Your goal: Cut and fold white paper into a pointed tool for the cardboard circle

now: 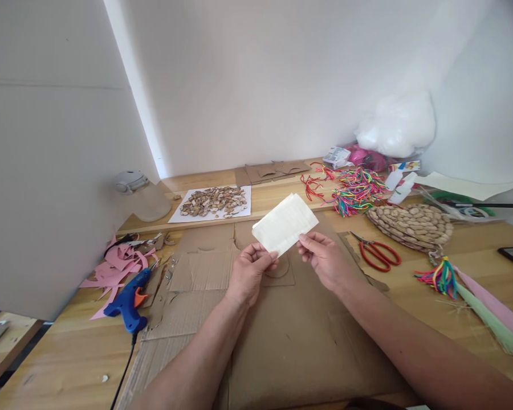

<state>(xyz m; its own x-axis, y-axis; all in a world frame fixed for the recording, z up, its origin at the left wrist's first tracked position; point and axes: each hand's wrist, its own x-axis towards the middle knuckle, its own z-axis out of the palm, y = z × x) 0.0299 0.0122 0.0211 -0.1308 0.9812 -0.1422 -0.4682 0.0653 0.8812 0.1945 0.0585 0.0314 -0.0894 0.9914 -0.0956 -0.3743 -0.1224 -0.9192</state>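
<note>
Far left on the bench, as seen from where I stand: pink scraps (122, 259), a loose heap; just beside them, one glue gun (130, 302), blue, orange trigger, lying on its side, its cord running toward the bench's near edge. Behind, one jar (149, 205), cloudy. Next, brown chips (216, 200), many, spread on white paper (176, 216). Centre: the left hand (250, 273), pinching the lower edge of the cream sheet (285, 224), thumb on top, fingers beneath. The sheet itself, one, apparently doubled, paper or cloth I cannot tell, held tilted above the cardboard (282, 341). The right hand (322, 259), pinching the same piece near its right corner, thumb uppermost. For good handling, I judge: a light, even pinch from both sides; layers squared at the edges, since they look slightly offset at the top; no hard pull, lest the corners crease; the piece well clear of the gun's nozzle. Further right: tassels (359, 188), many-coloured; scissors (378, 254), red-handled; one plaited mat (410, 225), tan.
</note>
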